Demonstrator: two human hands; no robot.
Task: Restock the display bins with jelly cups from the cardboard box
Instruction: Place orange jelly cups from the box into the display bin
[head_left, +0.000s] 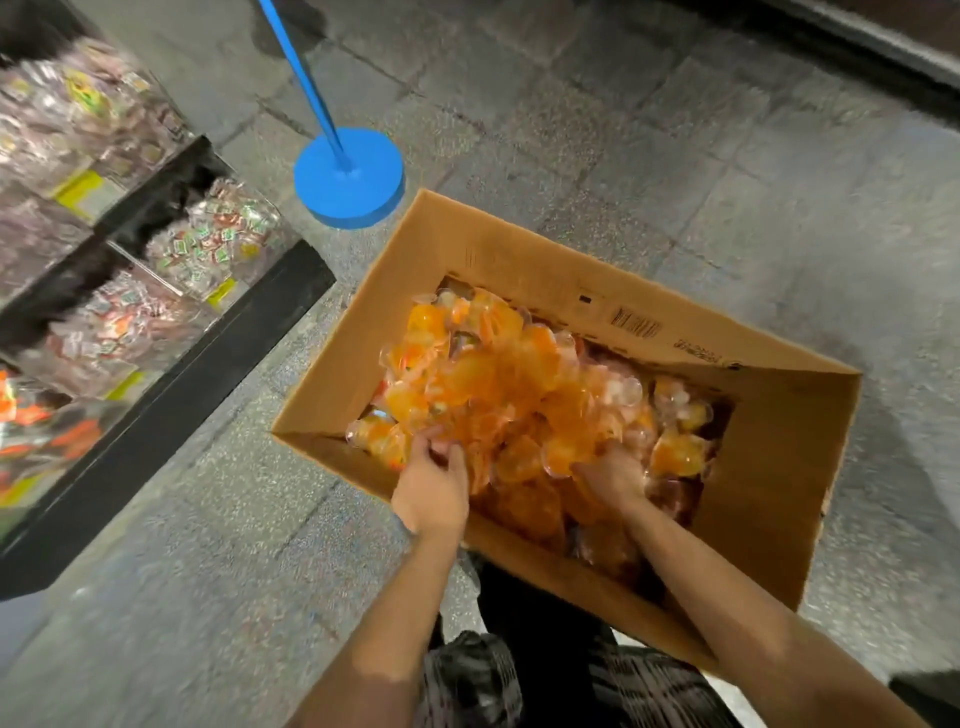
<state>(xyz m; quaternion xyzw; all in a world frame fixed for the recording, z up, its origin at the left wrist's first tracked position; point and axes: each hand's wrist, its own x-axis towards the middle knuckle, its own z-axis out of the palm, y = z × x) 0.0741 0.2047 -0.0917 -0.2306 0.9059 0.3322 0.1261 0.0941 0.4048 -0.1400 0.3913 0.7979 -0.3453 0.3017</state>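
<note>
An open cardboard box (519, 270) stands on the floor, filled with a heap of orange jelly cups (498, 384). Both my hands reach into it from the near side. My left hand (431, 483) is at the box's left corner, its fingers curled round jelly cups at the edge of the heap. My right hand (613, 475) is dug into the middle of the heap, fingers buried among the cups and mostly hidden. The display bins (208, 239) with wrapped sweets stand at the left.
A blue pole with a round blue base (349, 179) stands on the tiled floor just behind the box's far left corner. The display's black plinth (171, 415) runs along the left. Open floor lies between the plinth and the box.
</note>
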